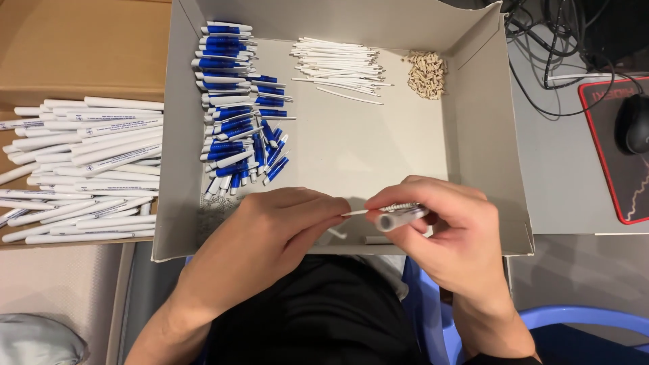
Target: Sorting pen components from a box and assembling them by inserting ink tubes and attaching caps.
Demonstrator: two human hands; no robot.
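My left hand (270, 233) pinches a thin white pen refill (354, 212) by its end, the tip pointing right. My right hand (443, 230) grips a white pen barrel (400, 218) with its open end facing the refill. Both hands hover over the near edge of a shallow grey cardboard box (473, 169). Inside the box lie a heap of blue-and-white pen halves (236, 101) at the left, a bundle of white refills (338, 64) at the back, and a small pile of beige springs or small parts (426, 73) at the back right.
A stack of finished white pens (81, 169) lies in a brown carton to the left of the box. To the right are a black mouse (634, 123) on a red-edged pad and tangled black cables (554, 47). A blue plastic chair (574, 318) is below.
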